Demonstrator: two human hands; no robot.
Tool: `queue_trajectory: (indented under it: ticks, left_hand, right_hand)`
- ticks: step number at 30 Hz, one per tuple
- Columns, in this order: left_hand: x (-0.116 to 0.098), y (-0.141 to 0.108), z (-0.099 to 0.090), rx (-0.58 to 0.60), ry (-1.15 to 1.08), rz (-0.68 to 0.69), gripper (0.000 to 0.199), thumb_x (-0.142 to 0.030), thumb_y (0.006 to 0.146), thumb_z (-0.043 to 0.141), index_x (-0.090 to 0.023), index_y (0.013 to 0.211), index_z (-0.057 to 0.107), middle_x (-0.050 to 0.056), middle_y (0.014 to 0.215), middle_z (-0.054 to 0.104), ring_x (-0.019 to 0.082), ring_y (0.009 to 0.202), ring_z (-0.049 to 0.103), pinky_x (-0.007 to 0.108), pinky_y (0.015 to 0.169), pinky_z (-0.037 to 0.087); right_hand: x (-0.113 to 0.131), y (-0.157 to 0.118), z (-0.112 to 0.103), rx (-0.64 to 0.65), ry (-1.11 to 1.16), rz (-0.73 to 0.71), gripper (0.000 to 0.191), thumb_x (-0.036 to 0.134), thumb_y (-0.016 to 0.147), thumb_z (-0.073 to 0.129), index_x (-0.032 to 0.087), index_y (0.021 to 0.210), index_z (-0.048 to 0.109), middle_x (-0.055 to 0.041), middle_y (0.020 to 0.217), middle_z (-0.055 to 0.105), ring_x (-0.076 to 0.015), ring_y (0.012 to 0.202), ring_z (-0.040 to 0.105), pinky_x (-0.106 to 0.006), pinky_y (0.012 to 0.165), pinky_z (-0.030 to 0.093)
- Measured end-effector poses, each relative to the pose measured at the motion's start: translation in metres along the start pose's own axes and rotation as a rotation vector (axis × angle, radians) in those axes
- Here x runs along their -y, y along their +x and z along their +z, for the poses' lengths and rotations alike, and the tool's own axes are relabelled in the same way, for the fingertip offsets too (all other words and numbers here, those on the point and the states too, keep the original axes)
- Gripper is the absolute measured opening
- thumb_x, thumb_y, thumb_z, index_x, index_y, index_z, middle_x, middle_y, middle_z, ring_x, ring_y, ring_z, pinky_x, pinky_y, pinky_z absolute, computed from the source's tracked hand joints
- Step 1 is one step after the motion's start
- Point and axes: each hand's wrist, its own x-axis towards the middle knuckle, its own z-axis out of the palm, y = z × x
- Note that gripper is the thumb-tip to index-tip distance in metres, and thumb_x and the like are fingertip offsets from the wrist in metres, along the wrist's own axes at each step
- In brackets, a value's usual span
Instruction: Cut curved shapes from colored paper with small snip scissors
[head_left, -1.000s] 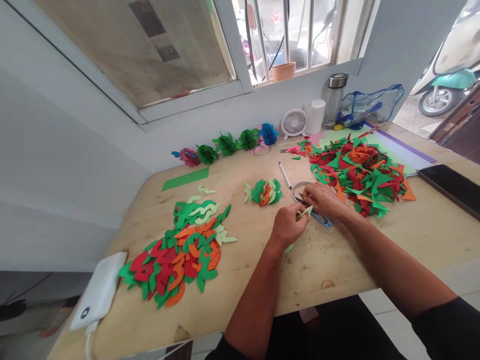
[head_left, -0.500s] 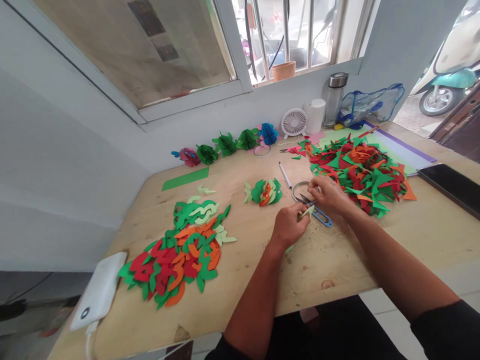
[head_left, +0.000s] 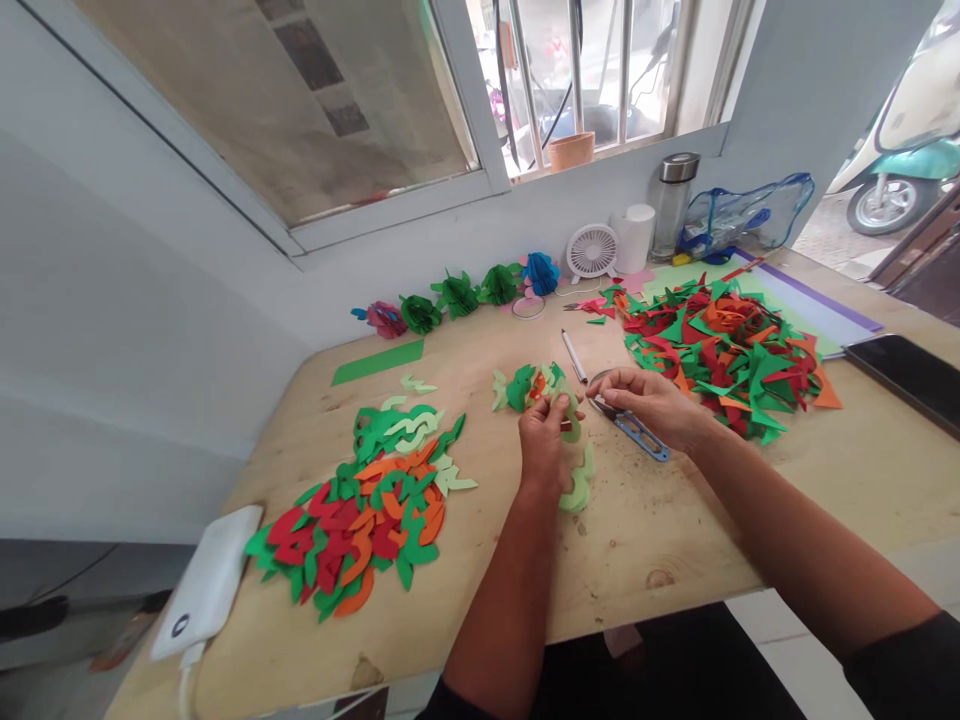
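My left hand [head_left: 545, 435] is closed on a pale green paper cutout [head_left: 572, 424], pinched between thumb and fingers. Just behind it sits a small fan of green and orange paper pieces [head_left: 520, 388], partly hidden by the fingers. Below the hand lies a wavy pale green cutout [head_left: 580, 485] on the table. My right hand [head_left: 651, 402] has its fingertips pinched together; anything between them is too small to make out. Under that hand rest blue-handled snips [head_left: 641, 437], their blades partly covered. A ring-shaped roll [head_left: 600, 378] shows only in part behind the fingers.
Cut green, red and orange shapes [head_left: 375, 510] spread over the left; a heap of scraps [head_left: 739, 350] lies at right. A white pen [head_left: 574, 356], fan [head_left: 592, 252], glass bottle [head_left: 670, 215], phone [head_left: 907, 380] and power bank [head_left: 206, 585] lie around. Folded paper flowers [head_left: 457, 295] line the wall.
My left hand has moved left and up, towards the paper fan. My right hand has come off the snips' blades, slightly right. The wavy pale green piece now shows on the table.
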Motion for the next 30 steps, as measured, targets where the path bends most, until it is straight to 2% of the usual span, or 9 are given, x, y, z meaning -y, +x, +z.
queue_trajectory:
  ticks: [4, 7, 11, 15, 21, 26, 30]
  left_hand:
    - [0.001, 0.000, 0.000, -0.043, -0.002, 0.010, 0.020, -0.035, 0.069, 0.064, -0.016, 0.076, 0.065, 0.001, 0.061, 0.060, 0.010, 0.053, 0.054, 0.021, 0.051, 0.039]
    - [0.002, 0.000, 0.002, -0.034, -0.026, 0.002, 0.019, -0.033, 0.068, 0.064, -0.015, 0.072, 0.065, 0.001, 0.064, 0.061, 0.009, 0.054, 0.054, 0.020, 0.052, 0.039]
    - [0.001, -0.001, 0.003, -0.038, -0.049, 0.010, 0.018, -0.032, 0.067, 0.065, -0.014, 0.070, 0.064, 0.001, 0.066, 0.062, 0.008, 0.055, 0.053, 0.020, 0.053, 0.040]
    - [0.001, -0.001, 0.002, -0.063, -0.034, 0.016, 0.021, -0.034, 0.068, 0.065, -0.014, 0.075, 0.065, 0.003, 0.072, 0.065, 0.011, 0.062, 0.058, 0.021, 0.056, 0.042]
    - [-0.001, -0.003, 0.004, -0.050, -0.007, 0.026, 0.021, -0.035, 0.069, 0.064, -0.014, 0.071, 0.062, 0.002, 0.073, 0.065, 0.011, 0.066, 0.059, 0.023, 0.062, 0.045]
    - [-0.004, -0.005, 0.007, -0.033, -0.055, 0.028, 0.018, -0.031, 0.067, 0.067, -0.014, 0.067, 0.062, 0.002, 0.069, 0.064, 0.011, 0.063, 0.058, 0.022, 0.059, 0.045]
    - [-0.002, -0.003, 0.007, -0.006, -0.105, 0.002, 0.022, -0.033, 0.063, 0.070, -0.013, 0.071, 0.064, 0.001, 0.068, 0.062, 0.010, 0.061, 0.057, 0.021, 0.058, 0.045]
  right_hand:
    - [0.003, -0.003, 0.007, 0.080, 0.019, -0.032, 0.024, 0.043, 0.078, 0.064, 0.020, 0.082, 0.064, -0.0058, 0.103, 0.067, -0.0190, 0.099, 0.057, -0.033, 0.086, 0.043]
    - [0.003, -0.003, 0.011, 0.149, 0.044, -0.062, 0.023, 0.042, 0.079, 0.064, 0.020, 0.083, 0.065, -0.0057, 0.098, 0.068, -0.0192, 0.101, 0.058, -0.035, 0.091, 0.042]
    - [0.003, -0.003, 0.013, 0.119, 0.033, -0.058, 0.024, 0.042, 0.078, 0.065, 0.019, 0.081, 0.064, -0.0062, 0.094, 0.068, -0.0188, 0.094, 0.059, -0.035, 0.086, 0.043]
    - [0.004, -0.003, 0.012, 0.102, -0.035, -0.088, 0.026, 0.045, 0.079, 0.063, 0.019, 0.081, 0.064, -0.0075, 0.099, 0.068, -0.0200, 0.097, 0.059, -0.034, 0.086, 0.044]
    - [0.003, -0.003, 0.014, 0.168, -0.143, -0.107, 0.029, 0.048, 0.081, 0.059, 0.019, 0.082, 0.063, -0.0056, 0.091, 0.066, -0.0196, 0.089, 0.059, -0.034, 0.081, 0.045]
    - [0.003, -0.002, 0.016, 0.096, -0.118, -0.068, 0.030, 0.048, 0.079, 0.061, 0.018, 0.079, 0.063, -0.0009, 0.071, 0.059, -0.0134, 0.066, 0.052, -0.026, 0.061, 0.040]
    - [0.003, -0.002, 0.014, 0.020, -0.059, -0.059, 0.031, 0.048, 0.075, 0.064, 0.017, 0.078, 0.062, 0.0011, 0.066, 0.056, -0.0107, 0.059, 0.046, -0.024, 0.053, 0.034]
